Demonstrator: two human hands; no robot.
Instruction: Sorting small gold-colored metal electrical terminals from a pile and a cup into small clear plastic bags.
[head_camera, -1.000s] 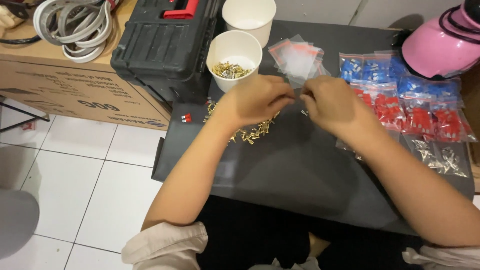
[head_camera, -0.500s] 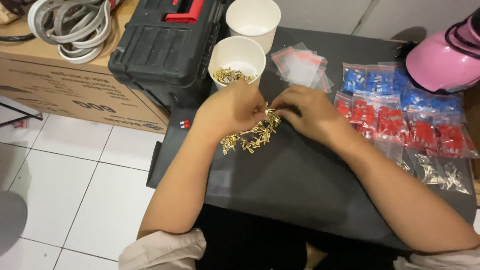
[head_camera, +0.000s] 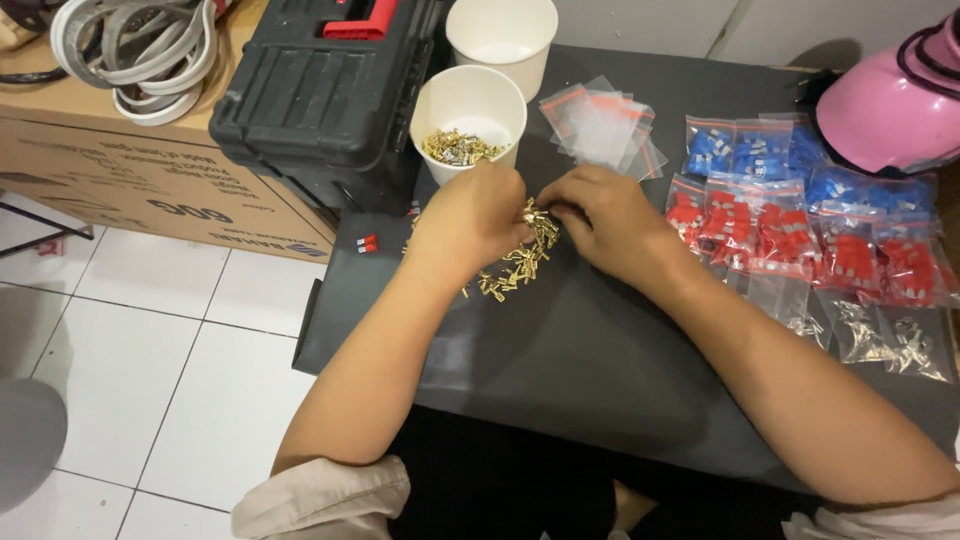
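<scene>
Left hand (head_camera: 470, 222) and right hand (head_camera: 600, 215) meet over one pile of brass terminals (head_camera: 515, 265); fingers pinch terminals there. Two paper cups (head_camera: 470, 105) stand just beyond the fingers.

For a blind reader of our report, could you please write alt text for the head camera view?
Two bare hands, left hand and right hand, meet over a pile of small brass terminals on a dark table. Behind stand a paper cup of terminals, an empty paper cup and a black toolbox; bags of red and blue parts lie right.
</scene>
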